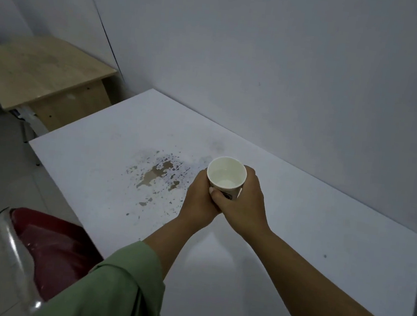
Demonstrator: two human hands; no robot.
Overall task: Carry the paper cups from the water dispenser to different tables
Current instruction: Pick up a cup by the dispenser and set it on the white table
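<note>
A white paper cup [226,173] with water inside stands upright over the middle of the white table [299,220]. Both hands wrap its lower half. My left hand [199,195] grips it from the left side, and my right hand [245,201] grips it from the right, with the fingers meeting in front of the cup. A dark print shows on the cup's wall between the fingers. Whether the cup's base touches the table top is hidden by my hands.
A patch of chipped, brownish stain [157,175] marks the table left of the cup. A red chair with a chrome frame [44,243] sits at the table's near left edge. A wooden desk [38,71] stands further left. A white wall [291,63] runs behind the table.
</note>
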